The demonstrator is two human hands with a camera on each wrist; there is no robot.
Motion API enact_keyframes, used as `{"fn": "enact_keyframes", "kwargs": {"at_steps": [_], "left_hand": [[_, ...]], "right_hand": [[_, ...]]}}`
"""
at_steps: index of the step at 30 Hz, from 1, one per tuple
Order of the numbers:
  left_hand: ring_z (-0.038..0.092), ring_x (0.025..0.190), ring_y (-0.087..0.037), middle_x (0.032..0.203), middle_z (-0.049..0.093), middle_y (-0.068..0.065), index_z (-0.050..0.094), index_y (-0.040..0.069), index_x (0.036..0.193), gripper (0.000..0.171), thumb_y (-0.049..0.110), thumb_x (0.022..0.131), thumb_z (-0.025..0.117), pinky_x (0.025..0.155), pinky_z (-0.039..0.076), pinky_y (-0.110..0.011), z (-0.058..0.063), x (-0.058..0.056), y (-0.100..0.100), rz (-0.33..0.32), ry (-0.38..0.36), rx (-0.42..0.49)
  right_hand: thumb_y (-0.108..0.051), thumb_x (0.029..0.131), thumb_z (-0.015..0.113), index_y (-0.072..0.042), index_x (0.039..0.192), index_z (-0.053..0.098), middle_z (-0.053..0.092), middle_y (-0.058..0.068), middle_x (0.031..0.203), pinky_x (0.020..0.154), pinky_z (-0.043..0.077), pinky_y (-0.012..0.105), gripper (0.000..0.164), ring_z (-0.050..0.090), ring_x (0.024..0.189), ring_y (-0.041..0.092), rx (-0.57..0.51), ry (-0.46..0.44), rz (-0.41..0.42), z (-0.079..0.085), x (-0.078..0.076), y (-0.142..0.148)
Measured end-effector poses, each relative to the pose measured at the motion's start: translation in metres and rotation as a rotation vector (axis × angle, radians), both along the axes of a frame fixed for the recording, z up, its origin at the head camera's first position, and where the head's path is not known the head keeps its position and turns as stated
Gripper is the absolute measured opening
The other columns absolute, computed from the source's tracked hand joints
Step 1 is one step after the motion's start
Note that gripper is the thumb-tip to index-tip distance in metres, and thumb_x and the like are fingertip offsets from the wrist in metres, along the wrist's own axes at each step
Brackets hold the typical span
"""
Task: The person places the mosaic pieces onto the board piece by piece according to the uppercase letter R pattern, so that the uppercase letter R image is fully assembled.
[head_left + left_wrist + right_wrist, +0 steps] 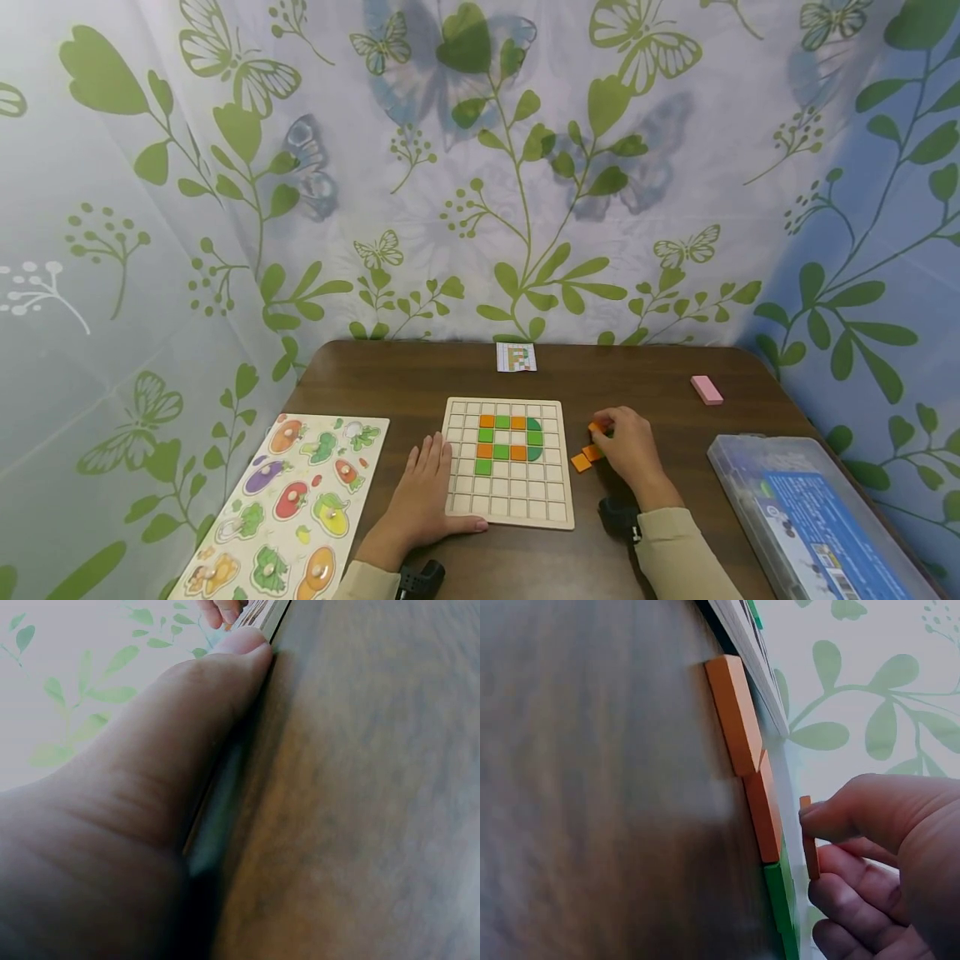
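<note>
An orange square tile (596,427) is pinched between thumb and fingers of the right hand (628,446); the right wrist view shows it edge-on, its edge roughly in line with the loose orange tiles (733,716) and green tile (775,896) on the table (615,379), and apart from them. The gridded wooden board (525,493) lies to the right hand's left, beyond a narrow strip of tabletop; it bears orange, green and rounded dark-green tiles in a P-like figure; the left hand (422,487) is the nearer to it, lying flat at its left edge, fingers straight, thumb spread to the near edge, gripping nothing. Farther out: vegetable puzzle board (322,422) at left; printed pattern card (516,357) behind; pink block (707,390) and translucent plastic case (813,521) at right; leaf-and-butterfly curtain (450,208) around.
</note>
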State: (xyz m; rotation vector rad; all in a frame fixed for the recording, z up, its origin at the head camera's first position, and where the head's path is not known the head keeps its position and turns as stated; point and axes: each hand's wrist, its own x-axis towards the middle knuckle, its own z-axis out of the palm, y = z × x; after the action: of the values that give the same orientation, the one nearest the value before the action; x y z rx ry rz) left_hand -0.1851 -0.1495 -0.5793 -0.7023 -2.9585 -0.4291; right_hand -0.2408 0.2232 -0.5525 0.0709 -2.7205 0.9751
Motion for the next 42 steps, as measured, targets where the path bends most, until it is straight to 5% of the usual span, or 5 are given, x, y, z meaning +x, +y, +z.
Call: {"fn": "enact_keyframes", "kwargs": {"at_steps": [22, 42], "left_hand": [[0.018, 0.155, -0.046, 0.168, 0.019, -0.031, 0.028, -0.011, 0.161, 0.139, 0.093, 0.075, 0.061, 0.122, 0.017, -0.061, 0.001, 0.001, 0.0, -0.014, 0.015, 0.037], [0.019, 0.155, -0.046, 0.167, 0.02, -0.032, 0.03, -0.011, 0.16, 0.139, 0.094, 0.075, 0.06, 0.122, 0.018, -0.06, 0.006, 0.001, 0.0, -0.013, 0.014, 0.001]], "right_hand": [[-0.004, 0.091, 0.083, 0.0, 0.11, 0.077, 0.067, 0.008, 0.105, 0.082, 0.06, 0.043, 0.02, 0.065, 0.093, 0.025, -0.069, -0.035, 0.071, 0.005, 0.021, -0.039], [-0.003, 0.089, 0.085, -0.005, 0.105, 0.079, 0.067, -0.001, 0.101, 0.082, 0.059, 0.039, 0.017, 0.063, 0.091, 0.016, -0.048, 0.037, 0.291, 0.007, 0.042, -0.106]]}}
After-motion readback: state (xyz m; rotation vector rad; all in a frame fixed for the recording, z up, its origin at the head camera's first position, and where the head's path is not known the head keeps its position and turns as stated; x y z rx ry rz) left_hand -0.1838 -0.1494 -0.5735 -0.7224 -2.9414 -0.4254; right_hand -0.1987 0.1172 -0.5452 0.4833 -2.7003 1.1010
